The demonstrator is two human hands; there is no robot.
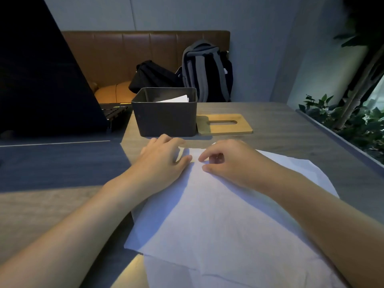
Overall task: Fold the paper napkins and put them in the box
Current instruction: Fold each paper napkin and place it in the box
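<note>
We have a big white paper napkin (218,204) lying open and flat on the table (291,125), close to us. Both of our hands are at its far edge. Our left hand (164,161) rests on the far left part of the napkin with its fingers mostly straight, holding nothing. Our right hand (226,161) has its fingers curled, and the thumb and first finger look like they pinch a bit of the far edge, though the pinch is small and hard to see.

We think we are about to start a fold. To do it well, we should hold one side down and bring the far edge toward the near edge so the corners line up. Then we press along the fold. The paper is thin, so we should pull softly.

The dark box (165,113) stands just past our hands, with its top open and some white paper (178,99) already inside. Its wooden lid (224,124) lies flat on the table, touching the box on the right. There is bare table to the right of the napkin. On the left, a dark laptop (41,80) stands close, so we have less room there. The near edge of the napkin runs out of view.
</note>
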